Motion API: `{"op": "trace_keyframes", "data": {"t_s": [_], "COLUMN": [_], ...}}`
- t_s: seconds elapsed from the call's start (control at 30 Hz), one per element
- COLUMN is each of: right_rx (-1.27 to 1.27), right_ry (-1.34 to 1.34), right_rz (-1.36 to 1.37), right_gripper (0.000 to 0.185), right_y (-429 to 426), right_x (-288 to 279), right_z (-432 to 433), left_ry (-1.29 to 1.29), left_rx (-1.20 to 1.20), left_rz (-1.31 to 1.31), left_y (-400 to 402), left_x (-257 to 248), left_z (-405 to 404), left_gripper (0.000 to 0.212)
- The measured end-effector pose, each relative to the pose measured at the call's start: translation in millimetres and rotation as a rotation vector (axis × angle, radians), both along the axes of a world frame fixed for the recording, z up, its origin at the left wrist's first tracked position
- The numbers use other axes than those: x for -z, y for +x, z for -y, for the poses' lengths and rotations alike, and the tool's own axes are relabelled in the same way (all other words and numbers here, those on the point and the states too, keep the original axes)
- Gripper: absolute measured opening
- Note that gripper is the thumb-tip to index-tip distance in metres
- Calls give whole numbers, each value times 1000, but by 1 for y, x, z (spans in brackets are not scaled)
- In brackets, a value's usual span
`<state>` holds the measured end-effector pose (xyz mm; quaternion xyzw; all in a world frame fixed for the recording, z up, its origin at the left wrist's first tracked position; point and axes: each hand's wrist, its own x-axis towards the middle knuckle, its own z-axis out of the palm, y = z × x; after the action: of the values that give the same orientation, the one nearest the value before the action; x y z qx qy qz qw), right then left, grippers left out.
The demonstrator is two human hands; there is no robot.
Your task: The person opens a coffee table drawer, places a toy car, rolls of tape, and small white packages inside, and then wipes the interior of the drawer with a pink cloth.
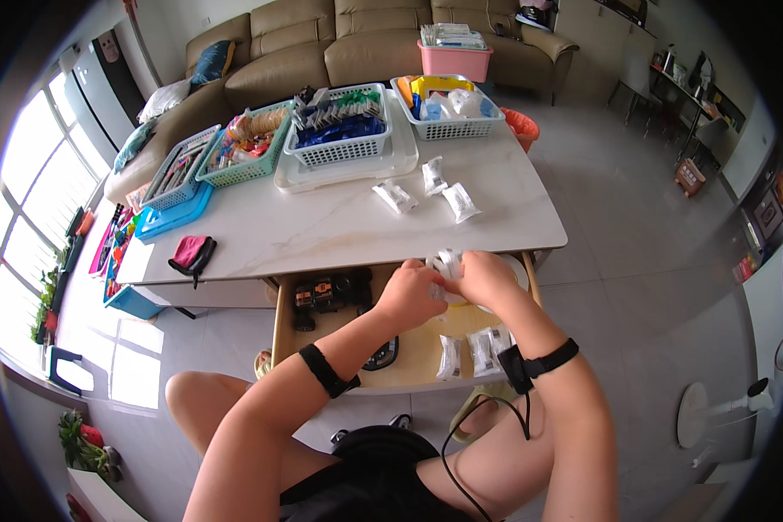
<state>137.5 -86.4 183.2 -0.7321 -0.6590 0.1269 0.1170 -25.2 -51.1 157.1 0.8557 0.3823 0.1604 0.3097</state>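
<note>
Both of my hands meet over the open wooden drawer (349, 382), just below the tabletop's front edge. Between them is a small white plastic packet (449, 262), partly covered by the fingers. My left hand (412, 293) grips its left side, and my right hand (486, 282) grips its right side. Several similar white packets (483, 351) lie in the drawer's front right part. Another group of white packets (462, 202) rests on the marble-patterned table (313, 225). A black and orange toy car (329, 293) sits at the drawer's left, with a black toy steering wheel (383, 355) partly behind my left forearm.
Plastic baskets stand along the table's far side: a white basket with blue packets (339, 153), a green basket (241, 173), a grey-blue basket (179, 196) and another white basket (460, 129). A pink and black pouch (192, 254) lies at left. A black cable (453, 457) hangs from the right wristband.
</note>
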Motion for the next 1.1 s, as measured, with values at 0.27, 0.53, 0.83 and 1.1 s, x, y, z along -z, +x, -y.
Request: {"op": "trace_keyframes", "data": {"t_s": [0.27,0.53,0.83,1.1], "right_rx": [-3,-163,-98,-28], "right_ry": [-694,-808,-626,5], "right_rz": [15,104,-194,-483], "right_gripper": [29,30,26,24], "right_y": [14,8,28,50], "right_x": [33,48,26,12], "right_z": [36,42,23,-20], "left_ry": [-59,-195,-467,144], "left_rx": [168,508,247,-350], "left_rz": [-280,-673,-392,110], "left_y": [4,2,7,17], "left_x": [69,98,34,-3], "left_z": [24,33,-6,-84], "left_gripper": [46,62,39,32]}}
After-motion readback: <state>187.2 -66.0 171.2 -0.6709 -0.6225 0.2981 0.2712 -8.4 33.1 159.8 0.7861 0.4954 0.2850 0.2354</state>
